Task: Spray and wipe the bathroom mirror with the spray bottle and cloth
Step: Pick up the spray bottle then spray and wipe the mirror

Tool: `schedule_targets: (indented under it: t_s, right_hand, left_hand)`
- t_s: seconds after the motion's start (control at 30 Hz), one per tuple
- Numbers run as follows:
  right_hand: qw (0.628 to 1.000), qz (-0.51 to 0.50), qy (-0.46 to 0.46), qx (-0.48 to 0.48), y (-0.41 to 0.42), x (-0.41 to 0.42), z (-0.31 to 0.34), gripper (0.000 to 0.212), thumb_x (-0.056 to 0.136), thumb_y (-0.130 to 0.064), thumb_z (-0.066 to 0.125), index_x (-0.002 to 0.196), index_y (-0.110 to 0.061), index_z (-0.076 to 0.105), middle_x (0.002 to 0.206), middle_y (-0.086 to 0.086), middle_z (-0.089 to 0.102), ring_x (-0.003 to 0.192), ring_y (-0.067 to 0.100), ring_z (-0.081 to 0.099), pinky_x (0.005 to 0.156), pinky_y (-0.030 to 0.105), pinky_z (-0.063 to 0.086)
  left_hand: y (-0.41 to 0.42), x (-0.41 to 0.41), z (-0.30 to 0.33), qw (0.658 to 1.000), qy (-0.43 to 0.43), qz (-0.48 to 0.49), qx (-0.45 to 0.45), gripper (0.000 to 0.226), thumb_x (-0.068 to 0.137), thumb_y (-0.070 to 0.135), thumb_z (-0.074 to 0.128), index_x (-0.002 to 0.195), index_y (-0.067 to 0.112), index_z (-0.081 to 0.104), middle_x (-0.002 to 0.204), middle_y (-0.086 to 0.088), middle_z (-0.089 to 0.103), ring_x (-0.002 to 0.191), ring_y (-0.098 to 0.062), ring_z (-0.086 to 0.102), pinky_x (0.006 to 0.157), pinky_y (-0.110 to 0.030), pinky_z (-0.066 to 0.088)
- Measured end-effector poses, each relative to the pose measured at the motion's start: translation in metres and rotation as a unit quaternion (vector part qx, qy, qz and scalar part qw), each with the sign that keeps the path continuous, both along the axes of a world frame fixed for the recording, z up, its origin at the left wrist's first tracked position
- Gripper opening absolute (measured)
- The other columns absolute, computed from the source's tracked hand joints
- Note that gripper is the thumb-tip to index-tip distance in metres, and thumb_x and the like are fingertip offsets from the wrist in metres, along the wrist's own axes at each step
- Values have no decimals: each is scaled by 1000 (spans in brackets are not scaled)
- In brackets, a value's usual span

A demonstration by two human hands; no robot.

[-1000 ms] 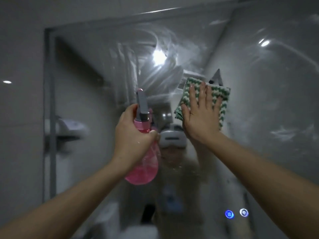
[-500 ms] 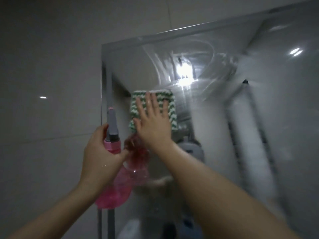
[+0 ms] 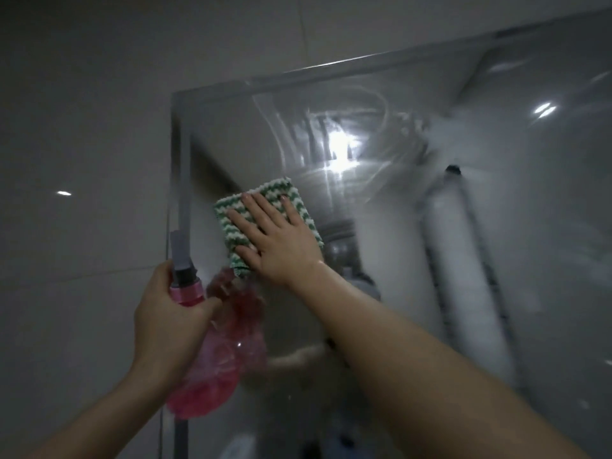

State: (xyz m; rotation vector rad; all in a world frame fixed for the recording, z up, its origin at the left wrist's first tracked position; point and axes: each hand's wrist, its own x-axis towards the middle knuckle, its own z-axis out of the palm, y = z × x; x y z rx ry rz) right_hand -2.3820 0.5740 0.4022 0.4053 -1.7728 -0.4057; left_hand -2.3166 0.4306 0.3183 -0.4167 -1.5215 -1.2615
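Note:
The bathroom mirror (image 3: 414, 260) fills the right of the view, streaked with wet wipe marks around a bright light reflection. My right hand (image 3: 275, 236) lies flat, fingers spread, pressing a green-and-white striped cloth (image 3: 298, 203) against the glass near the mirror's upper left corner. My left hand (image 3: 169, 313) grips a pink spray bottle (image 3: 205, 376) by its neck, its grey nozzle pointing up, just left of and below the cloth at the mirror's left edge. The bottle and hand are reflected in the glass.
Grey glossy wall tiles (image 3: 82, 193) run left of and above the mirror's metal frame (image 3: 180, 180). The mirror reflects a shower fixture and white pipes on the right.
My right hand has slid the cloth leftwards across the glass toward the mirror's left edge and tilted it. The view has turned left, and my left hand still holds the bottle.

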Motion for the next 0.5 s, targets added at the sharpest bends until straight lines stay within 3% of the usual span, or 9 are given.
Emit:
schedule_targets:
  t_s: [0.07, 0.13, 0.27, 0.33, 0.4, 0.5]
  right_hand:
    - [998, 13, 40, -42, 32, 12, 8, 56, 95, -47, 19, 148, -28, 27, 156, 4, 22, 144, 18, 19, 117, 48, 8]
    - [998, -2, 27, -64, 71, 18, 14, 59, 93, -48, 16, 147, -28, 28, 155, 4, 24, 143, 19, 22, 116, 47, 8]
    - [989, 5, 68, -132, 144, 37, 15, 58, 90, -47, 26, 138, -23, 49, 144, 7, 45, 133, 22, 42, 108, 51, 29]
    - [989, -36, 38, -139, 176, 46, 10, 66, 89, -52, 11, 148, -27, 30, 155, 4, 24, 143, 19, 22, 116, 45, 9]
    - [987, -57, 46, -144, 205, 54, 1, 70, 85, -55, -5, 151, -32, 3, 159, -1, -3, 146, 14, -4, 113, 38, -13]
    - [980, -74, 57, -178, 237, 64, -13, 63, 86, -55, -8, 146, -35, -15, 156, -4, -17, 143, 11, -17, 111, 36, -19]
  left_hand:
    - [22, 5, 7, 1000, 10, -10, -12, 41, 66, -5, 71, 94, 21, 55, 79, 6, 57, 72, -16, 54, 62, -28, 42]
    - [49, 12, 12, 999, 14, -17, -49, 41, 68, -2, 72, 94, 24, 52, 81, 7, 56, 76, -18, 56, 64, -29, 44]
    - [100, 21, 17, 994, 32, -33, -96, 53, 65, -4, 73, 108, 21, 52, 90, 11, 57, 81, -9, 56, 64, -24, 43]
    - [122, 27, 17, 994, 34, -46, -97, 54, 66, -5, 72, 108, 23, 53, 90, 11, 58, 77, -5, 56, 60, -19, 39]
    - [141, 33, 17, 992, 29, -60, -103, 52, 67, -5, 71, 106, 25, 52, 89, 9, 59, 72, -4, 55, 57, -16, 38]
    - [161, 41, 16, 989, 32, -91, -117, 51, 66, -10, 68, 104, 22, 54, 88, 6, 60, 66, 4, 57, 54, -9, 42]
